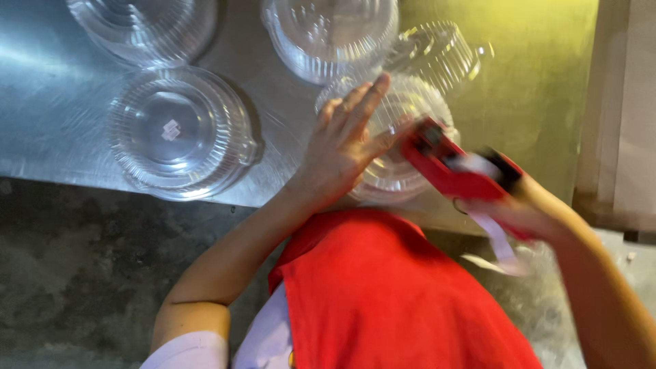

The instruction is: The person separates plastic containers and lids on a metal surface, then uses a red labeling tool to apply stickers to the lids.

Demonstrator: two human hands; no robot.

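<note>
Centrally, red label gun (456, 172) against clear lid (400, 140)

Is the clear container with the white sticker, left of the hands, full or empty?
Empty: the clear container shows only the metal table through it, apart from its small white sticker.

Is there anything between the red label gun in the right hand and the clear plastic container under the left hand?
Nothing visible stands between them. The red label gun in the right hand has its tip at the clear round plastic container. The left hand lies flat on the container's left side, beside the tip, not in front.
</note>
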